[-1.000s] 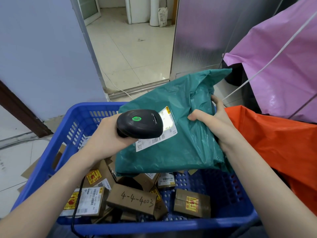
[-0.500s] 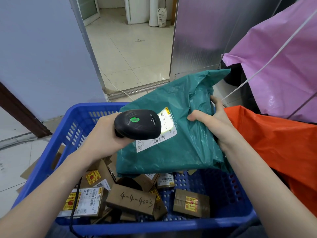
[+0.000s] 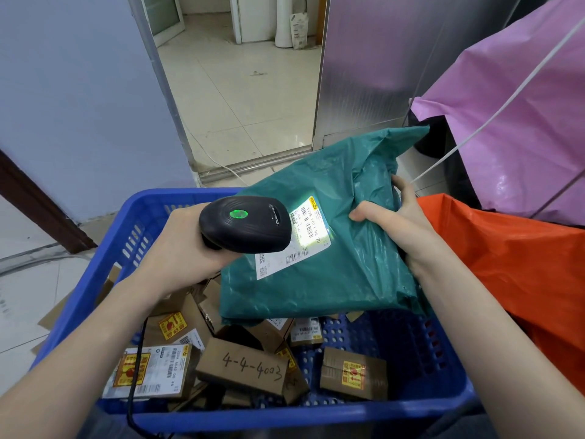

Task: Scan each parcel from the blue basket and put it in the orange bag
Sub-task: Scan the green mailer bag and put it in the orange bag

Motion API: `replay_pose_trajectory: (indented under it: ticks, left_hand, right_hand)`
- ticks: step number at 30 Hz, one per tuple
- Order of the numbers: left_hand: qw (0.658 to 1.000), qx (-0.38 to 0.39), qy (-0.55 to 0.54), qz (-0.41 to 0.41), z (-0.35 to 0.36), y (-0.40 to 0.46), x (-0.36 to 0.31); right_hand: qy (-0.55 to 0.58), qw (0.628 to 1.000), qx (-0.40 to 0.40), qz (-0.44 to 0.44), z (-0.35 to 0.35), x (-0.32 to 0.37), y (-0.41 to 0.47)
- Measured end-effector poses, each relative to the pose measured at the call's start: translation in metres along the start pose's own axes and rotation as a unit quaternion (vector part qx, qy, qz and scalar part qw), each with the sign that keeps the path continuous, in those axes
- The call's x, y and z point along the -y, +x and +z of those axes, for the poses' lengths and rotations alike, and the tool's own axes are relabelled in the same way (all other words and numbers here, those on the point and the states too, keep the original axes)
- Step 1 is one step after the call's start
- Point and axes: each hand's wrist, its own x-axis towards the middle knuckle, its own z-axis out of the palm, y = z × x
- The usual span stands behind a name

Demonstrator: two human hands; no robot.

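My right hand (image 3: 402, 231) grips the right edge of a teal plastic parcel (image 3: 335, 242), held tilted above the blue basket (image 3: 104, 270). The parcel's white label (image 3: 300, 240) faces up and is lit by scanner light. My left hand (image 3: 182, 248) grips a black barcode scanner (image 3: 245, 224) whose green lamp glows; its head hangs over the label's left part. The basket holds several small cardboard parcels, one (image 3: 243, 367) marked "4-4-4003". The orange bag (image 3: 519, 280) lies right of the basket, beside my right forearm.
A purple bag (image 3: 519, 122) and a white cord (image 3: 493, 112) hang at upper right above the orange one. The scanner's black cable (image 3: 134, 388) drops over the basket's near left rim. A doorway with a tiled floor (image 3: 240, 99) opens beyond the basket.
The scanner has slid slightly left and down over the label. The teal parcel stays in the same grip above the basket.
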Motion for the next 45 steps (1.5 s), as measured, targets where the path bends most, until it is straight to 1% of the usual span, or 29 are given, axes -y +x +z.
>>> replay_pose_trajectory:
  ticks: [4,12,22,27,32,38,41,45]
  left_hand:
    - [1.000,-0.005,-0.010,-0.017,0.001,0.000,0.000]
    - [1.000,0.008,-0.006,-0.013,0.002,-0.001,0.000]
    - [0.999,0.012,-0.024,-0.026,0.002,0.000,0.001]
    - [0.999,0.011,-0.028,-0.013,0.002,-0.001,0.001]
    - [0.999,0.014,-0.023,-0.021,0.003,-0.001,0.002]
    - [1.000,0.018,-0.013,-0.017,0.007,-0.004,-0.003]
    - [1.000,0.016,0.002,-0.012,0.007,-0.007,-0.011]
    - [0.999,0.018,-0.015,-0.041,0.016,-0.008,-0.022]
  right_hand:
    - [-0.002,1.000,-0.003,-0.003,0.001,-0.001,0.000]
    - [-0.006,1.000,-0.007,-0.005,0.000,-0.002,0.003]
    - [-0.010,1.000,-0.011,-0.008,-0.001,-0.002,0.003]
    - [-0.015,1.000,-0.014,-0.006,0.000,-0.001,0.003]
    - [-0.019,1.000,-0.018,-0.008,-0.001,0.000,0.002]
    - [-0.025,0.999,-0.026,-0.028,-0.005,0.003,-0.001]
    - [-0.031,0.997,-0.036,-0.056,-0.014,0.012,-0.009]
    - [-0.046,0.989,-0.085,-0.115,-0.041,0.030,-0.022]
